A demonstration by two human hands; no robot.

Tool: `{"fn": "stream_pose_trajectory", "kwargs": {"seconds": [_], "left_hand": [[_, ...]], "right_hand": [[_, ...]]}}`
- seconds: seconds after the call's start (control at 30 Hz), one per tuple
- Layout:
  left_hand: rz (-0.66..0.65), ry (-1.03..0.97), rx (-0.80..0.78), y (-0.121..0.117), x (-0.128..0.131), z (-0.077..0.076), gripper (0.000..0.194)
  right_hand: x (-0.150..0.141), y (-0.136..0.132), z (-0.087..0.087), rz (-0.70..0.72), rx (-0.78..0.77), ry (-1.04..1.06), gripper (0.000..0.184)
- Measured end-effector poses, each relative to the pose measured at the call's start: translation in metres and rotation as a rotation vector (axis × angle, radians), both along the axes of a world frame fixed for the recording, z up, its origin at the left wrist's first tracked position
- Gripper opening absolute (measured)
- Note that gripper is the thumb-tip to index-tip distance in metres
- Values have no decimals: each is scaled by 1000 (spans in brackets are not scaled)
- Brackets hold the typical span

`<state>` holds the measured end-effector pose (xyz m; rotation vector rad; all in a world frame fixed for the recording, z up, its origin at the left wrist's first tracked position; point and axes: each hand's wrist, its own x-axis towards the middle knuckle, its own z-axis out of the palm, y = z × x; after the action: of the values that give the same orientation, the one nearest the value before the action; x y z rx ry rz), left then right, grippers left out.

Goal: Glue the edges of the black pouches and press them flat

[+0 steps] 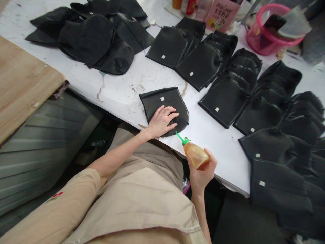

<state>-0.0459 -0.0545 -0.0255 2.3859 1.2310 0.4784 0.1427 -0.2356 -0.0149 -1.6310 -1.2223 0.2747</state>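
A black leather-like piece (175,100) with a small white tag lies at the front edge of the white table. Spread flat on top of it, my left hand (162,120) presses with fingers apart. My right hand (207,171) is wrapped round a squeeze bottle (195,155) of amber liquid. The bottle tilts so that its green nozzle (180,137) points at the rounded lower edge of the black piece, at or very near its surface. Whether any liquid comes out is too small to tell.
Rows of similar black pieces (223,95) overlap along the right of the white table (122,91). A loose black pile (86,40) lies at the back left. A pink basket (264,37) and a pink box (220,15) stand behind. A wooden board (25,84) juts in from the left.
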Motion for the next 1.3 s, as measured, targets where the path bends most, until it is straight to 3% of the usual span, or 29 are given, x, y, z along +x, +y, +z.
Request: {"fn": "stream_pose_trajectory", "kwargs": {"seconds": [0.37,0.43,0.63,0.9,1.13,1.3], "left_hand": [[44,0,-9,-1,8,0,42],[-6,-10,-53,5,-1,3,44],[-323,58,-60,21,-40,16,52],[-207,35,3,3,-38,-1,56],[-185,38,23,1,-35,-3,53],[-180,36,31,0,-34,-4,52]], "right_hand": [[-8,0,1,14,-30,41,59],[-7,0,0,5,-36,50,59],[-4,1,0,-15,-59,57,59],[-10,-3,5,58,-58,32,59],[-10,-3,5,32,-89,50,58],[-14,-4,1,96,-76,60,58]]}}
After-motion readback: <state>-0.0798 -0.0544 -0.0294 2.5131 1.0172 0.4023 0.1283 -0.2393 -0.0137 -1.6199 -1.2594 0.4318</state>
